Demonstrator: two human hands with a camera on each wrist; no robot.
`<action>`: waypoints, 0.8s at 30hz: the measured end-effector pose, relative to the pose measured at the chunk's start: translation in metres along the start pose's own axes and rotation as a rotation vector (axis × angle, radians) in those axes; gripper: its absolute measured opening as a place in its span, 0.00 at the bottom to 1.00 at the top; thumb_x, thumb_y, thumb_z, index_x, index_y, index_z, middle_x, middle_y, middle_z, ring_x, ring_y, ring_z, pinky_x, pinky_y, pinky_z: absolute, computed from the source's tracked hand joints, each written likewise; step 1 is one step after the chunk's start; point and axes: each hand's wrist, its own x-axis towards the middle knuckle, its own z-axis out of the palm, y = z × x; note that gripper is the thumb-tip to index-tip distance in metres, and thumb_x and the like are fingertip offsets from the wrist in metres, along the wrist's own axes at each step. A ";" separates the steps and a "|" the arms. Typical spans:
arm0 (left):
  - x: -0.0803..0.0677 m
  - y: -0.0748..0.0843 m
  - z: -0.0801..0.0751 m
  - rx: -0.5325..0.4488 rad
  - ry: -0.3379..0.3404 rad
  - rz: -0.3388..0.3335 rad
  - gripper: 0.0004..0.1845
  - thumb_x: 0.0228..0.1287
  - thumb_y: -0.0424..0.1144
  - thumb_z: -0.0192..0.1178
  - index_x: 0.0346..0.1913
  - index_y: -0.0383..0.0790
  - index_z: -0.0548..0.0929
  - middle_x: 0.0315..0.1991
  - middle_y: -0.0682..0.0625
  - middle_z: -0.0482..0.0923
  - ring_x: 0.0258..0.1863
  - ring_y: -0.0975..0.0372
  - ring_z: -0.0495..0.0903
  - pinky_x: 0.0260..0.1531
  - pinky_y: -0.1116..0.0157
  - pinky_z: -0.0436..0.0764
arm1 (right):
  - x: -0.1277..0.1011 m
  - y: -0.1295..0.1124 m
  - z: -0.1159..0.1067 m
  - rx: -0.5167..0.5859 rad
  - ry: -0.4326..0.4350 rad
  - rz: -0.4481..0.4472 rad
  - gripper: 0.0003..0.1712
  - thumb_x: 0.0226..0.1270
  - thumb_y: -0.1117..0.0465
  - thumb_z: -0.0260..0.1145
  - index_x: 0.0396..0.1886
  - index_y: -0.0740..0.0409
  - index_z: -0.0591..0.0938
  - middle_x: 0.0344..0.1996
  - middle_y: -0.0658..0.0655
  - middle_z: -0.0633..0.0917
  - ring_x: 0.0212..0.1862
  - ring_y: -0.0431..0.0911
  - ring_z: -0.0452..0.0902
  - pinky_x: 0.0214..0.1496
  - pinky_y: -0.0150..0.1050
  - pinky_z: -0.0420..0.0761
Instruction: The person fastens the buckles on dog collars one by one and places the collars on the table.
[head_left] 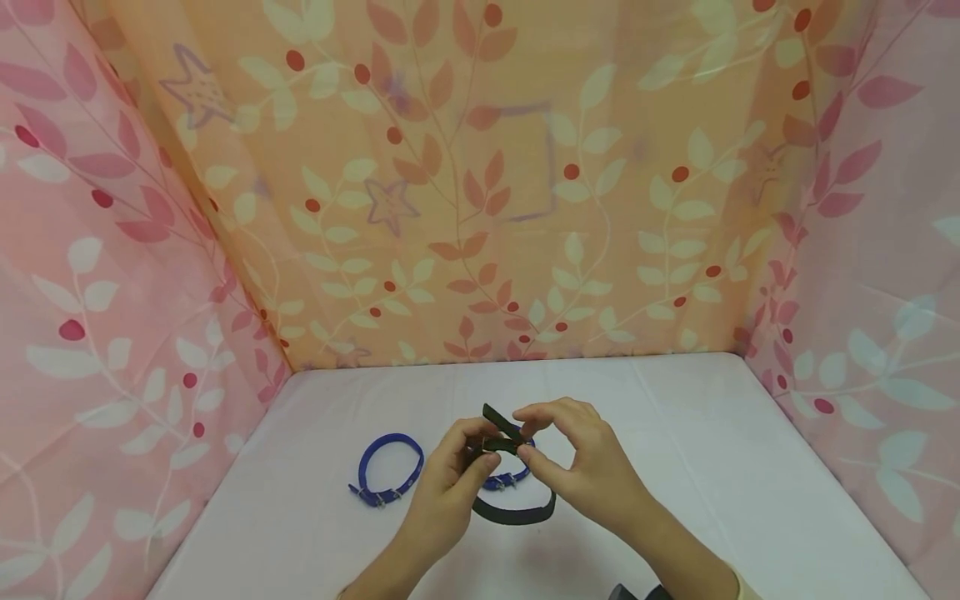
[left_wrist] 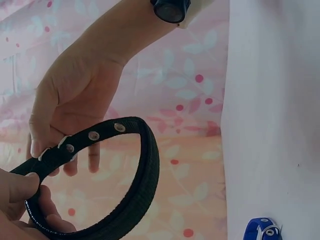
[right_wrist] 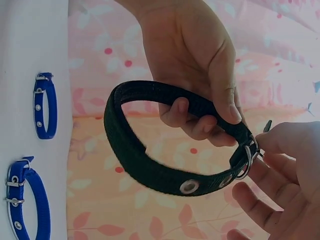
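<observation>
The left hand (head_left: 450, 475) grips the black collar (head_left: 517, 508) by its band, thumb over the top, near the buckle (right_wrist: 246, 159). The right hand (head_left: 577, 458) pinches the strap end (head_left: 501, 421) just at that buckle. The collar hangs looped between both hands, lifted above the white table (head_left: 712, 467). The step looks like working the strap at the buckle; next, the end likely needs feeding or drawing through the metal ring. Two blue collars (head_left: 388, 472) lie on the table beyond.
</observation>
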 end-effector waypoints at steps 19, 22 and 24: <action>0.002 -0.002 -0.004 -0.190 0.082 -0.231 0.28 0.65 0.33 0.70 0.66 0.42 0.72 0.56 0.38 0.82 0.56 0.54 0.82 0.59 0.67 0.80 | 0.001 0.002 -0.002 0.059 -0.035 -0.043 0.21 0.63 0.64 0.76 0.54 0.42 0.85 0.47 0.39 0.87 0.53 0.39 0.80 0.60 0.36 0.74; 0.002 -0.001 -0.004 -0.160 0.079 -0.243 0.24 0.65 0.34 0.71 0.61 0.43 0.77 0.54 0.41 0.84 0.55 0.54 0.83 0.57 0.67 0.82 | 0.002 0.004 -0.003 0.084 -0.017 -0.091 0.19 0.63 0.66 0.75 0.51 0.43 0.86 0.44 0.40 0.87 0.51 0.40 0.81 0.61 0.35 0.73; 0.002 0.000 -0.004 -0.143 0.074 -0.246 0.21 0.64 0.35 0.71 0.58 0.44 0.79 0.53 0.44 0.85 0.53 0.54 0.83 0.55 0.67 0.82 | 0.003 0.005 -0.004 0.088 -0.010 -0.107 0.19 0.64 0.68 0.74 0.50 0.43 0.87 0.43 0.40 0.87 0.50 0.39 0.82 0.61 0.35 0.72</action>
